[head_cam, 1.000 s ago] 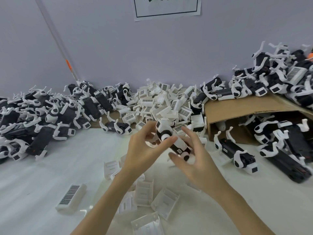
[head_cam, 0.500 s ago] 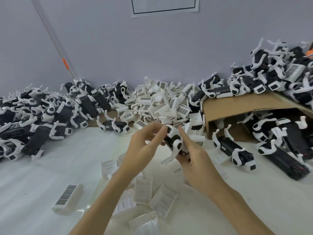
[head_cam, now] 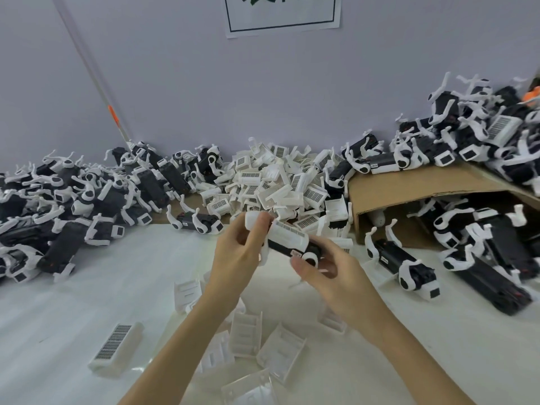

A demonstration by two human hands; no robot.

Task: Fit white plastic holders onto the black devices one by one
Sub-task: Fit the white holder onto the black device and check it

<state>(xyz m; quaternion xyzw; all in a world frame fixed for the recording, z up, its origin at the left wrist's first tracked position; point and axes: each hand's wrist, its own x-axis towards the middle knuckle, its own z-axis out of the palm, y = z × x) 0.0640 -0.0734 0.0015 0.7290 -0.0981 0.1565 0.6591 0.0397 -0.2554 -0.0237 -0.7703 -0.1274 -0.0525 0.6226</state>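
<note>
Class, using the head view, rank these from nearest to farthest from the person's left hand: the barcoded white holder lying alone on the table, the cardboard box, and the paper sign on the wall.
From the left hand:
1. Barcoded white holder, on the table, lower left.
2. Cardboard box, to the right, behind the right hand.
3. Paper sign, high on the wall.

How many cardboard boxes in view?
1: a cardboard box on its side at right, devices on top and spilling from its opening. Others may be hidden under the piles.
</note>
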